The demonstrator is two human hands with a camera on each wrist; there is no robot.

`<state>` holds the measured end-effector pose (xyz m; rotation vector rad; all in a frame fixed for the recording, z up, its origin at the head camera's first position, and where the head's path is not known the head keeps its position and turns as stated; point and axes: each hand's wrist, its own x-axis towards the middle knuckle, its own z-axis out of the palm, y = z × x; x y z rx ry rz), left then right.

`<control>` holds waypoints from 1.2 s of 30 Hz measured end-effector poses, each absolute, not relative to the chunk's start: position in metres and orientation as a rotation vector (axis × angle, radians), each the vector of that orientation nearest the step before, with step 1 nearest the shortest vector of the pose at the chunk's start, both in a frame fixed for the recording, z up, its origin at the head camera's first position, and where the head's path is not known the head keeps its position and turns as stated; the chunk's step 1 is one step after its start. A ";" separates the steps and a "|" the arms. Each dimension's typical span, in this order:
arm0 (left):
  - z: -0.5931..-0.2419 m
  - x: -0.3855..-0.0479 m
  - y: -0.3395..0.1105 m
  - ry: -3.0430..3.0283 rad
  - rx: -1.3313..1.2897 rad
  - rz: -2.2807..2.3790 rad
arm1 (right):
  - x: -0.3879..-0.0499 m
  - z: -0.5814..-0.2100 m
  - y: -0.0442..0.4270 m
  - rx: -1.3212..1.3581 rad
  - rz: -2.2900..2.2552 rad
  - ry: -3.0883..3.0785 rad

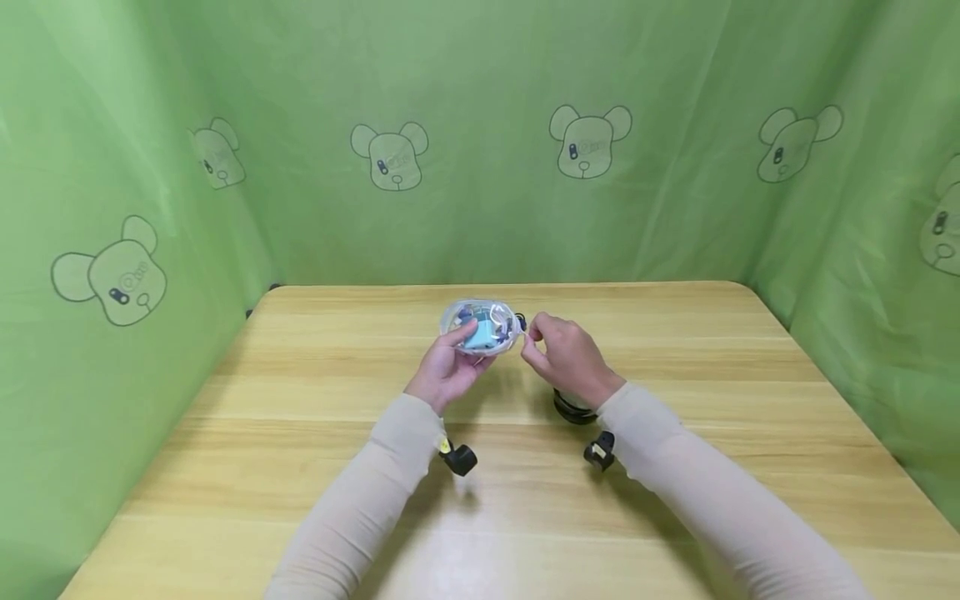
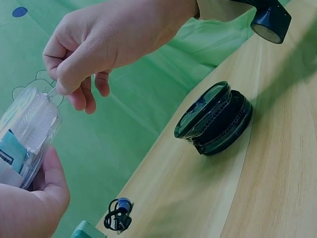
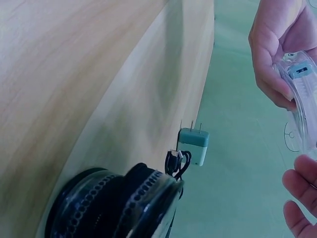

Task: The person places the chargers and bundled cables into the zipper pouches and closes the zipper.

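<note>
My left hand (image 1: 446, 371) holds a clear rounded case (image 1: 448, 321) above the table, thumb on top and fingers beneath. Inside lie a light blue block (image 1: 482, 335) and what look like small cables. At the case's right end, my right hand (image 1: 566, 354) pinches a small pale tab between thumb and forefinger; the fingertips partly hide it. The left wrist view shows the right hand (image 2: 114, 39) at that end of the case (image 2: 42, 116). In the right wrist view, the left hand (image 3: 275, 54) grips the case (image 3: 299, 111) by its side.
On the wooden table (image 1: 315, 400) lies a round black case (image 2: 215, 119) with a clear top, below the right hand. Farther back are a bundled black cable (image 3: 177, 162) and a teal-and-white plug charger (image 3: 193, 144). Green curtains (image 1: 480, 225) surround the table.
</note>
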<state>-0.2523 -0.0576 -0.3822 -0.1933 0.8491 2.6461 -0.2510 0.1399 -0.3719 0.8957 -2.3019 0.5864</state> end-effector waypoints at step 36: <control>-0.382 -0.256 -0.052 0.732 -0.428 2.653 | -0.240 -0.374 0.127 0.962 0.623 -2.261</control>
